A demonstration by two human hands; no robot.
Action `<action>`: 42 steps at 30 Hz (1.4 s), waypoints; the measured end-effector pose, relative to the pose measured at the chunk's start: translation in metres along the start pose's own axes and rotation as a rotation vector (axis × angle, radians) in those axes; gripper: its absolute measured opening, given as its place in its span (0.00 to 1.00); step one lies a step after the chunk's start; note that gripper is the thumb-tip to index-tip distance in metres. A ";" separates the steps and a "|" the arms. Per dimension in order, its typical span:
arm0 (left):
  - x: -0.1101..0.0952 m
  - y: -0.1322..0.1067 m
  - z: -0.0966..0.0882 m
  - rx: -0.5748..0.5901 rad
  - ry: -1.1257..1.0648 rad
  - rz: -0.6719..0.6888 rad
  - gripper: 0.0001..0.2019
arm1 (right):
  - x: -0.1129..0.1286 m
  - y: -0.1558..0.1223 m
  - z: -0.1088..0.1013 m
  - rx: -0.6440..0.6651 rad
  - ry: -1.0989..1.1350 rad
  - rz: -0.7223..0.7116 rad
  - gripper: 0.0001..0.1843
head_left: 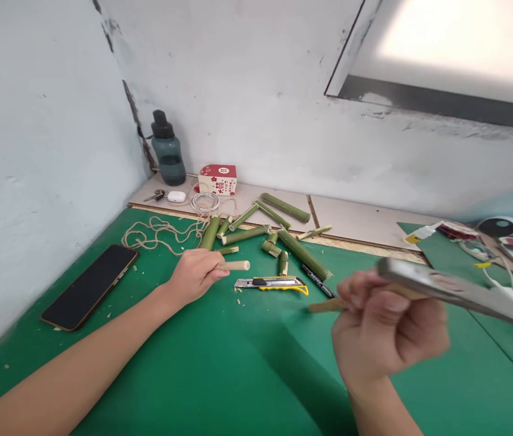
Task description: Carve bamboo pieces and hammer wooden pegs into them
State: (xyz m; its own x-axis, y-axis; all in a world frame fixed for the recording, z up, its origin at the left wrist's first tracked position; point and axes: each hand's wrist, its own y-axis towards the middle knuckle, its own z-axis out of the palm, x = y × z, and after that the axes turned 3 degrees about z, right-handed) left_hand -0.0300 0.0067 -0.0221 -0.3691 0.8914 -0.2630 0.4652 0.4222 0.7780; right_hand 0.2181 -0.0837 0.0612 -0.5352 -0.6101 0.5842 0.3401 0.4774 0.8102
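My left hand (198, 272) is closed around a short pale wooden stick (237, 265), whose round end points right, low over the green table. My right hand (386, 330) grips the wooden handle (326, 306) of a large flat-bladed chopping knife (453, 289), raised above the table's right side. Its broad grey metal blade is smeared by motion and runs off to the right. Between the hands lie a yellow utility knife (278, 283) with its blade out and a black marker (317, 281). Cut green bamboo pieces (304, 254) lie just beyond them.
A black phone (90, 287) and loose twine (151, 233) lie on the left. Along the wall stand a dark water bottle (168, 154) and a red-and-white box (218, 180), near a coiled cable (205, 201). A glue bottle (420, 234) and clutter sit at the right.
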 end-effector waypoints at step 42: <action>0.003 -0.002 -0.002 -0.013 0.025 -0.020 0.26 | 0.000 -0.003 0.003 0.206 0.001 0.137 0.09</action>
State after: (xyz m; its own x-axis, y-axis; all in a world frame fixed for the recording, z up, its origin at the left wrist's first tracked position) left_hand -0.0342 0.0083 -0.0233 -0.3983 0.8784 -0.2642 0.4469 0.4373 0.7804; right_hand 0.2152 -0.0834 0.0583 -0.4939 -0.5312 0.6884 0.2452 0.6745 0.6964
